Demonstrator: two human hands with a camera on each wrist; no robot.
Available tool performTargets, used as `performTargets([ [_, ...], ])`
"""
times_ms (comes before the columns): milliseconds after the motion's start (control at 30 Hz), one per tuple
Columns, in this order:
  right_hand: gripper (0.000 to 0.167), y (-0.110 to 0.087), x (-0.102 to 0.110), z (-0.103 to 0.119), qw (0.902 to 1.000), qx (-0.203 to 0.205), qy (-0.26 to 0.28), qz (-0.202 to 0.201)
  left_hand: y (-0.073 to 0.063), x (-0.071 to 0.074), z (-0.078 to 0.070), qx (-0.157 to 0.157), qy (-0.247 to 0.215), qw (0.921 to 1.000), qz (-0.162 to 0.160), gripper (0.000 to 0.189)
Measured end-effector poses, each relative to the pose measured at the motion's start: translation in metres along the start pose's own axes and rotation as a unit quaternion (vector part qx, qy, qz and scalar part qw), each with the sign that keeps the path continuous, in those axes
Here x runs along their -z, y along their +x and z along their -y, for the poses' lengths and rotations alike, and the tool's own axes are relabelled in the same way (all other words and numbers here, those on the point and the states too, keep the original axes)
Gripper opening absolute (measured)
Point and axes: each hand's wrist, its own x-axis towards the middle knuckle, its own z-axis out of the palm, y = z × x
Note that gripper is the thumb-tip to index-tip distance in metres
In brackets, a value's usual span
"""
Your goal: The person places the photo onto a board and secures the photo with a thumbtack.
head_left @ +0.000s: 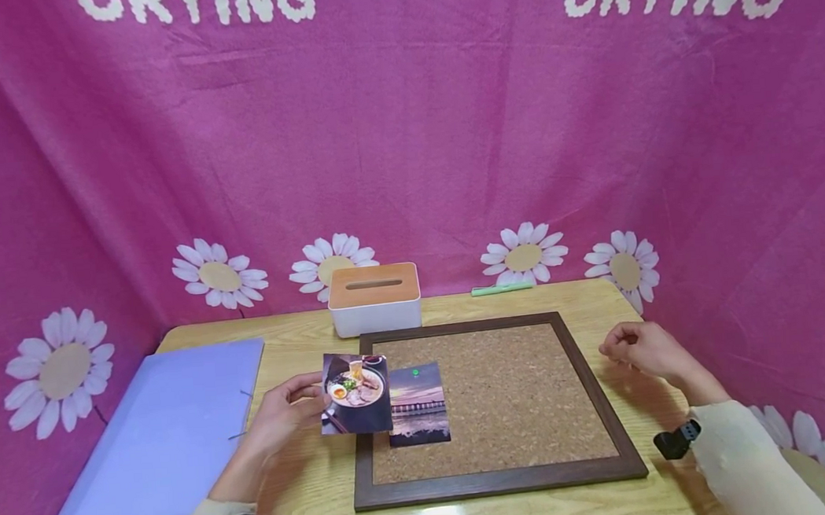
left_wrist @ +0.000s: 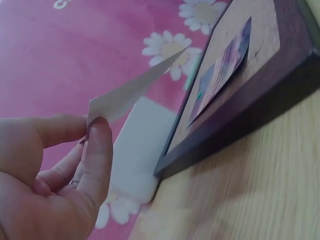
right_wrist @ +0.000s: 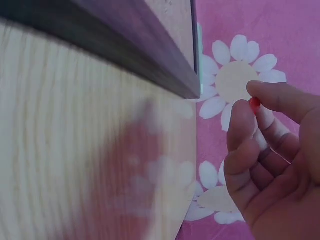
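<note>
My left hand (head_left: 290, 411) pinches a photo of a ramen bowl (head_left: 355, 395) by its left edge, above the left side of the cork board (head_left: 506, 401). In the left wrist view the ramen photo (left_wrist: 135, 87) shows its pale back, between thumb and fingers. A photo of a pier at sunset (head_left: 419, 415) lies on the cork, with a green push pin (head_left: 416, 373) at its top; the ramen photo overlaps its left edge in the head view. Right of the board, my right hand (head_left: 645, 349) pinches a small red push pin (right_wrist: 255, 105) between thumb and fingertip.
A dark wooden frame (head_left: 596, 388) surrounds the cork. Behind it stands a white tissue box (head_left: 377, 319) with a wooden lid. A light green stick-like item (head_left: 503, 289) lies at the table's back edge. On the left is a lilac folder (head_left: 161, 438). Pink cloth (head_left: 406, 147) hangs around the table.
</note>
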Motion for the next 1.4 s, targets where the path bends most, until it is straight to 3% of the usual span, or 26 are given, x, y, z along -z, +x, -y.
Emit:
performTargets([
  [300,0.024,0.005,-0.002,0.016,0.9985,0.032,0.041,0.015,0.014,-0.043,-0.009,0.0,-0.001,1.0,0.004,0.04],
  [667,0.029,0.009,-0.013,0.041,0.9918,0.032,0.11,0.057,0.029,-0.092,-0.01,-0.025,-0.049,0.9953,0.08,0.045],
  [900,0.024,0.012,-0.018,0.055,0.9926,0.034,0.094,0.069,0.035,-0.118,-0.011,-0.038,-0.054,0.9926,0.102,0.045],
  [1200,0.023,0.015,-0.022,0.068,0.992,0.05,0.094,0.068,0.04,-0.146,-0.013,-0.007,-0.036,0.9939,0.104,0.046],
  [1400,0.021,0.017,-0.024,0.072,0.9917,0.039,0.104,0.066,0.046,-0.162,-0.015,-0.015,-0.039,0.9929,0.111,0.043],
])
